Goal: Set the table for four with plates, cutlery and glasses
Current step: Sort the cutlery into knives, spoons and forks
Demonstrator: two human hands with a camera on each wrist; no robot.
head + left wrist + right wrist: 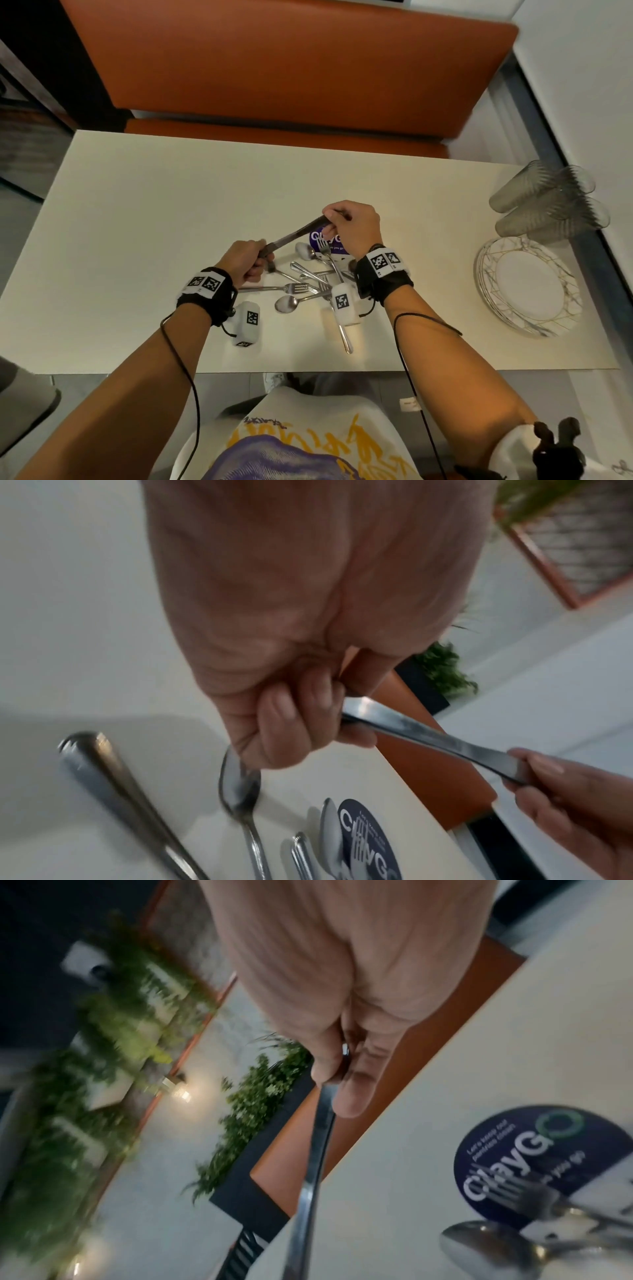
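Observation:
A table knife (pixel 294 234) hangs in the air over the white table (pixel 154 205), held at both ends. My left hand (pixel 246 258) grips one end in a fist (pixel 291 723). The other end is pinched by my right hand (pixel 349 222) between thumb and fingers (pixel 342 1069). In the wrist views the knife (pixel 428 737) (pixel 315 1150) runs from one hand to the other. Below the hands lies a loose pile of forks and spoons (pixel 308 284). A stack of white plates (pixel 527 287) with gold lines sits at the right, with several glasses (pixel 548 202) behind it.
A round dark blue sticker (pixel 320 238) marks the table under my right hand. An orange bench (pixel 291 68) runs along the far side. The right table edge meets a wall. One spoon (pixel 240 785) lies just under my left fist.

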